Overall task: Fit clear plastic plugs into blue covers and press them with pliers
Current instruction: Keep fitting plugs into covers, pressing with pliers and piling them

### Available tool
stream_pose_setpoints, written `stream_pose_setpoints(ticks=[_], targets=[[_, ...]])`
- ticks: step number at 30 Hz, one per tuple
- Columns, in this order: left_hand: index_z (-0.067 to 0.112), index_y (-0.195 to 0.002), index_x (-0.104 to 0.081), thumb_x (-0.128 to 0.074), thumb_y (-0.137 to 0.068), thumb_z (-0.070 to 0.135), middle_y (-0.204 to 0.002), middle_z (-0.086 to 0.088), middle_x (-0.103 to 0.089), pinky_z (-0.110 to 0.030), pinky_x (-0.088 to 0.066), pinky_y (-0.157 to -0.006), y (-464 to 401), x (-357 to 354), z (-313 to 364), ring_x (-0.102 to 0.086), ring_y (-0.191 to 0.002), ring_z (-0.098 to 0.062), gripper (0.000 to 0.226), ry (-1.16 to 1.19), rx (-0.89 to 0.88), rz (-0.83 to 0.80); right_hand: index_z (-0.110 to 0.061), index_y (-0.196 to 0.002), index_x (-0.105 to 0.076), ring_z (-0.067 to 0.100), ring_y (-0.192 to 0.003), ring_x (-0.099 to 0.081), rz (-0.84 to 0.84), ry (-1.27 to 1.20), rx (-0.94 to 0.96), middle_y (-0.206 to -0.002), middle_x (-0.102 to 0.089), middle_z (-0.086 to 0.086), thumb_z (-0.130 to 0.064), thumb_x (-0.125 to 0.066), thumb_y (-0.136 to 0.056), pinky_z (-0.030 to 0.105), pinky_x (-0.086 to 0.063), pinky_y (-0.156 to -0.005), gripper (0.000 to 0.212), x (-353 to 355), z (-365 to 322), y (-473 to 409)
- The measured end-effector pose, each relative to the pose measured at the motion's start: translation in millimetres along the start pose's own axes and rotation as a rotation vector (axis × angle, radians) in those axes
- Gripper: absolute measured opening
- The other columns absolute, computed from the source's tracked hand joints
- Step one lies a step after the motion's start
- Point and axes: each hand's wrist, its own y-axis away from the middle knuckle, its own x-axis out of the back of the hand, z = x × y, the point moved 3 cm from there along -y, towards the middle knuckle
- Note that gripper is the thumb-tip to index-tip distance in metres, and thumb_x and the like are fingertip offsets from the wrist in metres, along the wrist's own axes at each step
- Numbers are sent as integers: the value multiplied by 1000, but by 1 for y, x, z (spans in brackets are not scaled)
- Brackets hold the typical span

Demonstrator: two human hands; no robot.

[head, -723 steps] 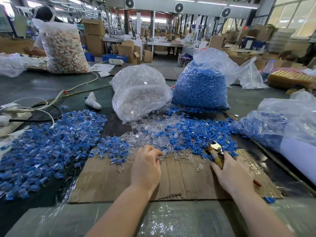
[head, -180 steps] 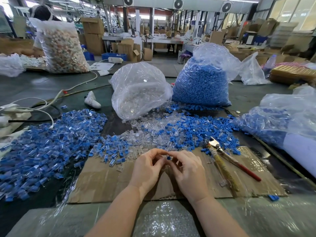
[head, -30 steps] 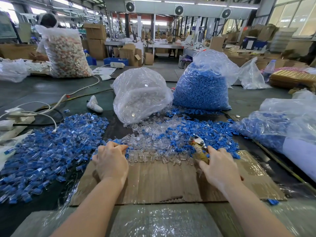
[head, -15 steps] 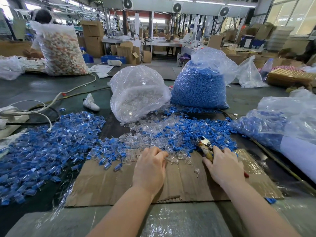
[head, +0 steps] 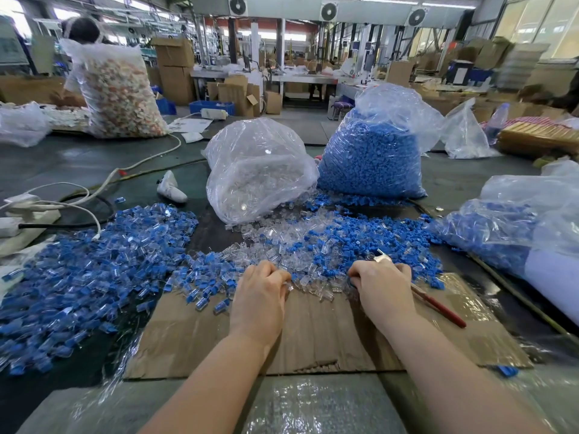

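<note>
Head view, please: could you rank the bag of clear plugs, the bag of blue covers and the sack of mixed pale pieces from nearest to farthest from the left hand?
From the left hand:
1. Bag of clear plugs, just beyond it, centre.
2. Bag of blue covers, behind and rightward.
3. Sack of mixed pale pieces, far back left.

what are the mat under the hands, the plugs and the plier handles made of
Mat: corrugated cardboard, matte brown, ribbed, torn front edge. Plugs: clear, glossy plastic, seemingly hard. Plier handles: red coating, probably plastic or rubber; too small to tell.
</note>
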Motion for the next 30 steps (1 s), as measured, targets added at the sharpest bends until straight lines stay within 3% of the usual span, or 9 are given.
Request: stream_pose_setpoints(ticks=[5, 9, 13, 15, 20, 24, 27, 30], targets=[[19, -118, -60, -54, -92, 21, -101, 9, -53, -17, -32, -92, 1, -1, 6, -40, -97, -4, 26, 32, -3, 5, -29, -94, -61, 18, -96, -54, -1, -87, -29, -94, -66, -8, -21, -52, -93, 36, -30, -90, 12, -1, -1, -4], [18, -114, -63, -55, -92, 15, -98, 9, -54, -12, -28, -86, 1, -1, 12, -42, -95, -4, 24, 89, 2, 24, -29, -96, -61, 17, -95, -56, -25, -121, -50, -96, -67, -8, -12, -53, -90, 35, -32, -92, 20, 0, 2, -6], [12, -99, -69, -62, -86, 7, -84, 12, -52, -6, -41, -69, -3, 13, 6, -52, -79, -2, 15, 342, 189, 204, -32, -100, -63, 16, -98, -55, -31, -117, -41, -101, -65, -10, -11, -51, -91, 35, -31, -87, 25, 0, 0, -3], [12, -96, -68, -63, -85, 6, -83, 15, -52, -1, -41, -68, -5, 18, 3, -53, -75, 0, 14, 467, 258, 247, -32, -98, -64, 16, -97, -55, -34, -116, -27, -101, -64, -11, -17, -52, -93, 35, -28, -84, 20, 1, -2, -2], [15, -98, -68, -62, -86, 7, -84, 14, -52, 2, -38, -69, -6, 11, 9, -50, -75, 2, 16, 411, 212, 102, -30, -93, -62, 15, -96, -55, -62, -128, -34, -99, -63, -11, -21, -54, -93, 36, -28, -85, 12, 3, -3, -3], [17, -114, -64, -59, -88, 7, -97, 9, -52, -7, -41, -78, -5, 1, 17, -51, -87, -4, 28, 307, 114, 6, -27, -94, -59, 16, -95, -55, -63, -134, -43, -98, -64, -8, -24, -54, -93, 36, -29, -88, 6, 3, -3, -2], [19, -128, -55, -57, -90, 10, -98, 10, -46, -16, -39, -90, -5, -6, 25, -49, -94, -7, 39, 241, 37, -53, -25, -95, -56, 17, -94, -55, 2, -132, -34, -95, -64, -8, -27, -54, -93, 36, -29, -89, 4, 6, -5, 1], [17, -129, -53, -58, -90, 15, -105, 5, -48, -16, -30, -93, -7, -13, 28, -44, -101, -9, 40, 139, -5, -95, -24, -92, -56, 16, -91, -55, 101, -209, -16, -92, -64, -8, -29, -55, -92, 36, -31, -90, 5, 12, -14, 6]])
